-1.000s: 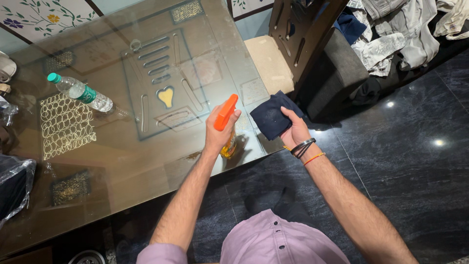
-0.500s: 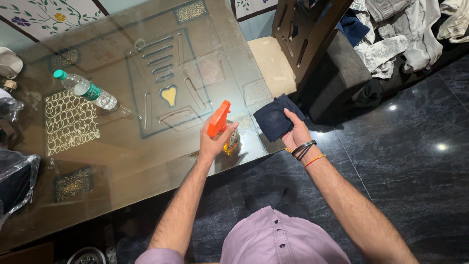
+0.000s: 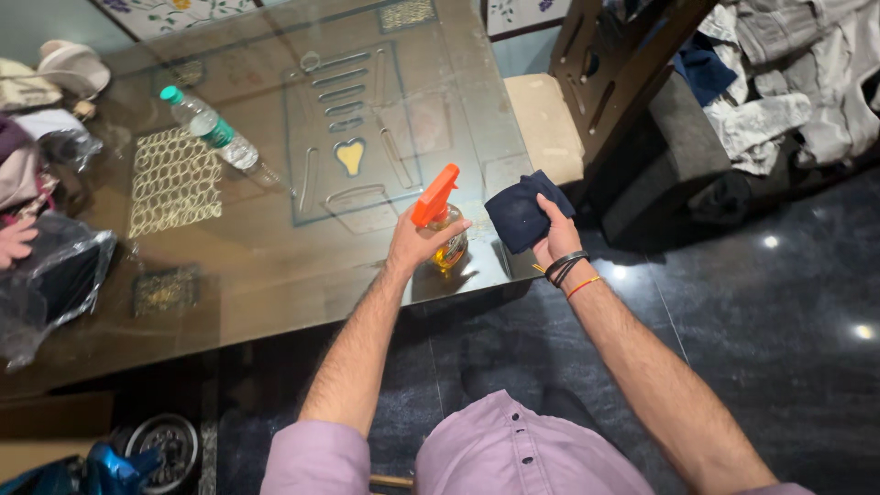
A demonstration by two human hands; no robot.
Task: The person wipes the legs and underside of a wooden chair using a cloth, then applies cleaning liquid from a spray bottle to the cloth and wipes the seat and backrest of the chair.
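Observation:
My left hand (image 3: 417,242) grips a spray bottle (image 3: 440,220) with an orange trigger head and amber liquid, held upright over the near right corner of the glass table (image 3: 275,266). A dark blue cloth (image 3: 524,213) is bunched in my right hand (image 3: 555,238), just right of the bottle at the table's edge. Black and orange bands circle my right wrist.
A clear plastic water bottle (image 3: 209,128) with a green cap lies on the table's far left. Plastic bags and clutter (image 3: 46,266) crowd the left end. A wooden chair (image 3: 587,82) stands at the table's right side, with a pile of clothes (image 3: 788,73) behind it.
The view has shifted, so the table and bottle appear further right and up. The spray bottle's nozzle tilted from pointing up-right to up-left and back; both hands stay close together at the corner.

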